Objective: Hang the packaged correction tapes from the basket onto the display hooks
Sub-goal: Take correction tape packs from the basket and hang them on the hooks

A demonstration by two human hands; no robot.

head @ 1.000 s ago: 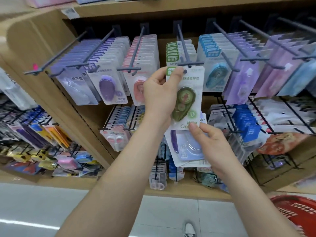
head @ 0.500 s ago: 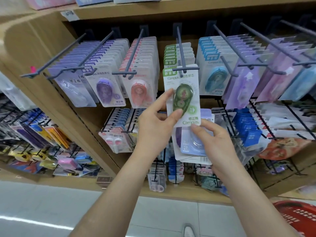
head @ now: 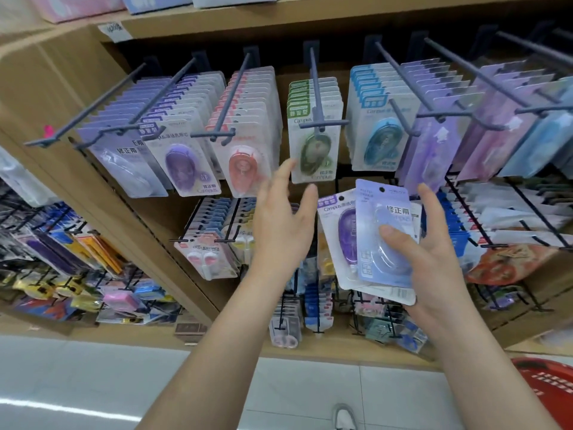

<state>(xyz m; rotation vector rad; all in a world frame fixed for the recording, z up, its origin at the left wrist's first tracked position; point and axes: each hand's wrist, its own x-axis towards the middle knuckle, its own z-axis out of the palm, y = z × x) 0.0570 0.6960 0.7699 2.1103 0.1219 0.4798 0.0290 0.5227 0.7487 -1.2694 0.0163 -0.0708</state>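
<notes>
A green correction tape pack (head: 314, 147) hangs at the front of the centre display hook (head: 317, 97), free of both hands. My left hand (head: 282, 218) is just below and left of it, fingers spread and holding nothing. My right hand (head: 424, 243) grips a small stack of packs: a light blue pack (head: 384, 218) on top, a purple one (head: 339, 234) behind it. A corner of the red basket (head: 548, 383) shows at the bottom right.
Neighbouring hooks carry full rows: pale purple (head: 124, 159), purple (head: 183, 162), pink (head: 245, 162) and blue (head: 376, 135) packs. Lower wire racks (head: 210, 243) hold more stationery. A wooden shelf edge (head: 310, 13) runs above. The tiled floor and my shoe (head: 344, 417) lie below.
My left hand has let go of the green pack, which now hangs on the centre hook, and has dropped lower. My right hand still holds the stack, now tilted more into view.
</notes>
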